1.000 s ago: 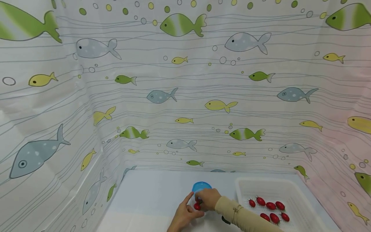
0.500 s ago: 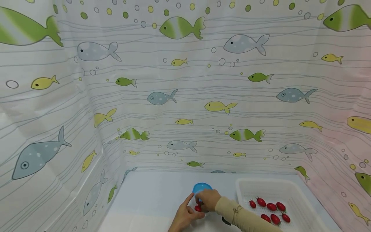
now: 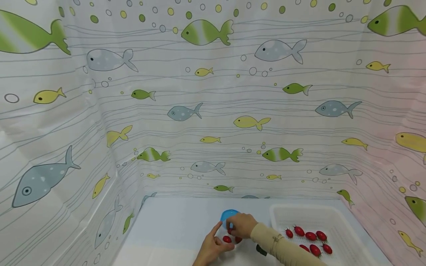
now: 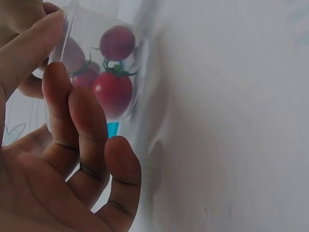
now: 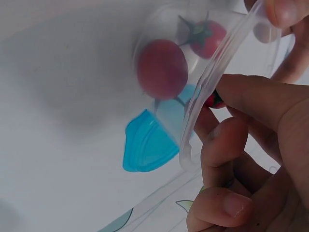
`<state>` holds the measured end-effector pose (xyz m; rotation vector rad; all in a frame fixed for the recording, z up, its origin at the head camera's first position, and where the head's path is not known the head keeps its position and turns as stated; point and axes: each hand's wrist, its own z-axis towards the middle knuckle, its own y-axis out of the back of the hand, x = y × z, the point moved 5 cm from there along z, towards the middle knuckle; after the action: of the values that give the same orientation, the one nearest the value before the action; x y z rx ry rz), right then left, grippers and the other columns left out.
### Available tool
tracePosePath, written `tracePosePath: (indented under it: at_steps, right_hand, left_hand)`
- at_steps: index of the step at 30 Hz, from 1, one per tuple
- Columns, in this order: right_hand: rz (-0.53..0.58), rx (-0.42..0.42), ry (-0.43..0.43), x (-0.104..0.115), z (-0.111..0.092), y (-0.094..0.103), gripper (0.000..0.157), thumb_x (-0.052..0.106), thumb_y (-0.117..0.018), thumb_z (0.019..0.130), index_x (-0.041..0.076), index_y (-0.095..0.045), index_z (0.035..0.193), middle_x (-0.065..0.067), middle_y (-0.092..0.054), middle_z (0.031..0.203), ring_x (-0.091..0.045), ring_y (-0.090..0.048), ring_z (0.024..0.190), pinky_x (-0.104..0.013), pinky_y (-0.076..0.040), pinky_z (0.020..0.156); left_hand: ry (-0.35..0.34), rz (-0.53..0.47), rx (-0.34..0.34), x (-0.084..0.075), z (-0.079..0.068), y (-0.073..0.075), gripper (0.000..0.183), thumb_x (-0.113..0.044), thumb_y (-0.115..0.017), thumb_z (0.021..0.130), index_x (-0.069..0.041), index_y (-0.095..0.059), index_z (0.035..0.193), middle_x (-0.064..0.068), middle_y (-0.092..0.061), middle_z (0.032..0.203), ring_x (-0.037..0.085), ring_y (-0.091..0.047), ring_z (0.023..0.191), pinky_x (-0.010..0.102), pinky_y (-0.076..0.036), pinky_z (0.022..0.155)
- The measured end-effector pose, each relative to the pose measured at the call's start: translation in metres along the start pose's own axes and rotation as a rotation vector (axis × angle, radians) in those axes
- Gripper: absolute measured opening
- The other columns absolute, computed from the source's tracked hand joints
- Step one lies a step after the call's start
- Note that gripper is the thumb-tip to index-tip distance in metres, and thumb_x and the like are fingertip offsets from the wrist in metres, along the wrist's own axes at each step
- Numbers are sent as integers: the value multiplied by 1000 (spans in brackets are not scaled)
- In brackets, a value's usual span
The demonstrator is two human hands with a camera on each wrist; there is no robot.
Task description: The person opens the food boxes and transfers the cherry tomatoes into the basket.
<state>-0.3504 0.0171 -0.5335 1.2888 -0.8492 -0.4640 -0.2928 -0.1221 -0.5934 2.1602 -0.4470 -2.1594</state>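
A clear plastic container (image 5: 213,65) stands on the table with several cherry tomatoes inside, two of them with green stalks in the left wrist view. My left hand (image 3: 211,245) holds it near the rim, the index finger along the far left side and the thumb nearer. My right hand (image 3: 242,225) reaches over the rim, pinching a cherry tomato (image 5: 215,100) mostly hidden behind the fingers. Through the wall, a round red tomato (image 5: 162,69) shows low in the container. Just behind it lies a blue lid (image 3: 229,213), partly covered by my right hand.
To the right, a white plastic basket (image 3: 332,210) holds several more cherry tomatoes (image 3: 311,236). A small black object (image 3: 261,250) lies partly under my right sleeve (image 3: 276,242). Fish-patterned sheeting (image 3: 213,122) walls in the white table (image 3: 166,229).
My right hand has shifted slightly to the right and up, uncovering another tomato in the container. The left hand keeps its place, and the basket tomatoes look the same.
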Motion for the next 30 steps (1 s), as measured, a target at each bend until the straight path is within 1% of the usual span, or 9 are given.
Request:
tracePosePath:
  at_steps: [5,7,10,13,15,19,21,27,30]
  right_hand:
    - [50,-17,0,-8,-4,3,11,19,-80,87,24,-72,93,15,-67,80,-4,-56,75,-31,-51,62]
    - [59,-13,-3,-9,-7,8,11,21,-80,87,24,-72,94,15,-68,82,-5,-58,77,-33,-53,65]
    - [76,-16,11,-8,-14,18,11,21,-80,88,24,-72,96,13,-70,86,-11,-63,82,-37,-56,69]
    - [108,-18,19,-8,-23,26,13,22,-79,89,25,-71,98,13,-71,89,-16,-65,87,-40,-57,72]
    - [132,-24,27,-8,-29,32,13,24,-79,89,25,-71,100,14,-71,90,-14,-64,88,-39,-56,72]
    - [162,-48,50,-8,-45,45,13,27,-77,91,27,-71,103,15,-71,91,-8,-62,86,-36,-55,70]
    - [180,-57,48,-8,-53,52,14,28,-76,92,28,-70,104,15,-71,92,-7,-62,85,-35,-55,69]
    - [270,-50,-11,-13,-77,62,15,30,-74,94,29,-71,108,16,-70,94,-5,-58,77,-26,-51,62]
    - [311,-50,-22,-14,-87,65,17,29,-74,94,28,-71,110,15,-71,95,-4,-56,73,-25,-50,60]
  left_hand:
    - [6,3,-2,1,1,-1,96,-21,-87,81,-2,-32,157,-1,-55,61,12,-51,57,26,-41,52]
    - [13,11,-6,1,0,-1,96,-22,-87,81,-2,-32,157,-1,-55,62,12,-52,57,26,-41,52]
    - [21,20,-6,0,0,0,96,-23,-87,81,-2,-32,157,-1,-56,63,12,-52,58,27,-42,53]
    - [17,22,-2,-1,0,0,96,-24,-87,82,-2,-32,157,-1,-57,64,13,-52,59,28,-42,54]
    - [17,26,-1,-1,-1,-1,96,-25,-87,81,-1,-32,156,-1,-57,65,13,-52,60,28,-42,54]
    - [28,27,3,0,-1,-1,97,-26,-87,81,-2,-31,157,-1,-56,64,13,-51,60,28,-42,54]
    - [35,32,1,0,0,-1,97,-27,-87,81,-3,-32,157,-1,-56,64,13,-51,59,28,-41,54]
    - [58,42,-12,1,1,-1,99,-28,-89,79,-4,-33,157,-1,-56,64,14,-52,60,28,-42,55]
    - [69,50,-18,2,1,-2,100,-28,-89,78,-4,-33,157,0,-57,65,15,-54,61,30,-43,56]
